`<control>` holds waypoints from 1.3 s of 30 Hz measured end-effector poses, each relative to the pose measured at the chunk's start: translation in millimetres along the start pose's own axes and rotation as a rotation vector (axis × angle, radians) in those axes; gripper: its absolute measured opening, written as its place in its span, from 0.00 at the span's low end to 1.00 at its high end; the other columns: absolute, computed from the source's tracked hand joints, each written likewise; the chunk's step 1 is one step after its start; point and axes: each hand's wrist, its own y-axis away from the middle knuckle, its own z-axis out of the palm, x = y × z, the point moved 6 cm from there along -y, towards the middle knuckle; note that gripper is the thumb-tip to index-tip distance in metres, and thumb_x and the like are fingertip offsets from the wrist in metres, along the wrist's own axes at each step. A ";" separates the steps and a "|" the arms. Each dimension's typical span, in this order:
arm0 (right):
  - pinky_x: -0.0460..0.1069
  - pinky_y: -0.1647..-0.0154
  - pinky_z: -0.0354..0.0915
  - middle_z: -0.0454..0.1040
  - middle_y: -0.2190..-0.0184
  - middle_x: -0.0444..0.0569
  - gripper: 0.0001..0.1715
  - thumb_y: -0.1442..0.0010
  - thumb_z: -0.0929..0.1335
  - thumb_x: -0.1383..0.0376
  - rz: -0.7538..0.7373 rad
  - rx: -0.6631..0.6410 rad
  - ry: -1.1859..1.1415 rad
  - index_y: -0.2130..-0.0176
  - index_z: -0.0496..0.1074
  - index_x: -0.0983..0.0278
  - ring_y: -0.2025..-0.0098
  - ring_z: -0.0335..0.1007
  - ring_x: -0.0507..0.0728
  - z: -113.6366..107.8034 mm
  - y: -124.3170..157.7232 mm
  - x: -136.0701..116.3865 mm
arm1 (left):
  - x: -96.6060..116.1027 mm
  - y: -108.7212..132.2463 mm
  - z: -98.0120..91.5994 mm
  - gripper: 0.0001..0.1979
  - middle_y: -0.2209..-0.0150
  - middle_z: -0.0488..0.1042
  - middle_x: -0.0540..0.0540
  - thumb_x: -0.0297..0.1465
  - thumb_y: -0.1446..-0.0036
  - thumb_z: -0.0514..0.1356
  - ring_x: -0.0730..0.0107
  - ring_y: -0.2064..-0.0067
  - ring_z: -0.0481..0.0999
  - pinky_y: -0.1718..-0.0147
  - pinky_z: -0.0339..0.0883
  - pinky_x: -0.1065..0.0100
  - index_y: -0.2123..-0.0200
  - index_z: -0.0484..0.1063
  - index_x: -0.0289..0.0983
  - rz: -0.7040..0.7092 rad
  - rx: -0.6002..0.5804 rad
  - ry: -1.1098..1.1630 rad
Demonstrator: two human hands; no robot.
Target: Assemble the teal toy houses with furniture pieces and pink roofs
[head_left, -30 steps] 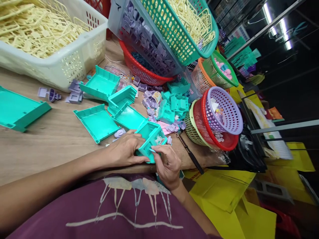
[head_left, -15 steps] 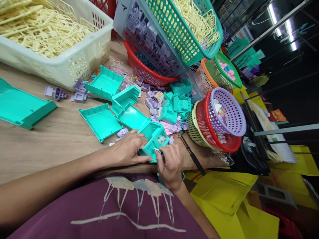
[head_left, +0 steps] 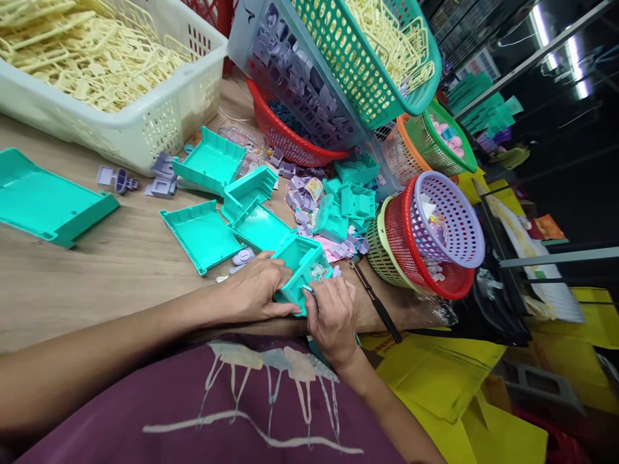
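Note:
My left hand is closed round the near left side of a turquoise plastic box, thumb along its lower edge and fingers over the rim. The box is open-topped and tilted at the table's front edge, with a printed sticker on its right face. Against its front face, my right hand pinches a small, thin pale strip; most of the strip is hidden by the fingers. Flat turquoise panels and a turquoise corner-shaped part lie just beyond the box.
Small purple parts and more turquoise pieces are heaped behind. A black-handled tool lies to the right, by stacked round baskets. A white crate of cream parts stands at left. Yellow cardboard is below the table edge.
The whole view has shifted slightly, so things appear a little further right. My left hand keeps its hold on the box. Less of the pale strip shows at my right fingertips.

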 end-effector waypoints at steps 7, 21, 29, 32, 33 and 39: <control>0.53 0.56 0.53 0.72 0.71 0.47 0.11 0.31 0.61 0.64 -0.026 -0.016 -0.048 0.66 0.68 0.63 0.65 0.62 0.57 1.4 0.3 -3.0 | -2.0 0.1 2.1 0.17 0.69 0.74 0.48 0.45 0.40 0.60 0.61 0.60 0.73 0.48 0.56 0.56 0.70 0.71 0.37 0.001 -0.006 0.003; 0.53 0.59 0.54 0.71 0.71 0.48 0.10 0.32 0.61 0.66 -0.011 -0.001 -0.027 0.65 0.68 0.63 0.65 0.61 0.58 1.2 0.4 -2.1 | -0.8 -1.2 1.4 0.17 0.69 0.75 0.47 0.45 0.41 0.61 0.62 0.61 0.73 0.49 0.57 0.57 0.69 0.73 0.36 -0.013 -0.022 -0.006; 0.56 0.53 0.54 0.68 0.74 0.46 0.11 0.34 0.61 0.70 -0.092 -0.060 -0.033 0.68 0.66 0.62 0.66 0.59 0.57 -0.5 -2.5 -7.6 | 3.4 2.0 3.3 0.14 0.66 0.75 0.45 0.42 0.41 0.62 0.57 0.56 0.74 0.44 0.55 0.49 0.66 0.71 0.36 -0.018 -0.015 0.000; 0.57 0.49 0.55 0.67 0.74 0.46 0.11 0.35 0.60 0.72 -0.122 -0.051 -0.049 0.68 0.66 0.63 0.66 0.59 0.57 1.7 -3.4 -7.0 | 1.0 5.0 6.1 0.15 0.62 0.76 0.43 0.42 0.41 0.63 0.55 0.52 0.74 0.41 0.54 0.46 0.63 0.71 0.36 -0.017 0.013 -0.014; 0.57 0.48 0.55 0.68 0.74 0.46 0.11 0.35 0.60 0.72 -0.126 -0.046 -0.057 0.68 0.66 0.63 0.66 0.59 0.57 2.8 -3.4 -6.5 | 0.1 5.9 7.0 0.15 0.61 0.76 0.42 0.43 0.41 0.62 0.54 0.51 0.74 0.40 0.53 0.45 0.63 0.71 0.36 -0.008 0.025 -0.017; 0.57 0.48 0.55 0.68 0.74 0.45 0.12 0.36 0.60 0.72 -0.014 -0.018 -0.141 0.70 0.64 0.62 0.66 0.61 0.56 11.2 0.4 -3.3 | -4.0 10.1 11.7 0.19 0.54 0.76 0.38 0.47 0.38 0.57 0.53 0.48 0.74 0.39 0.54 0.44 0.58 0.69 0.35 0.077 0.120 -0.023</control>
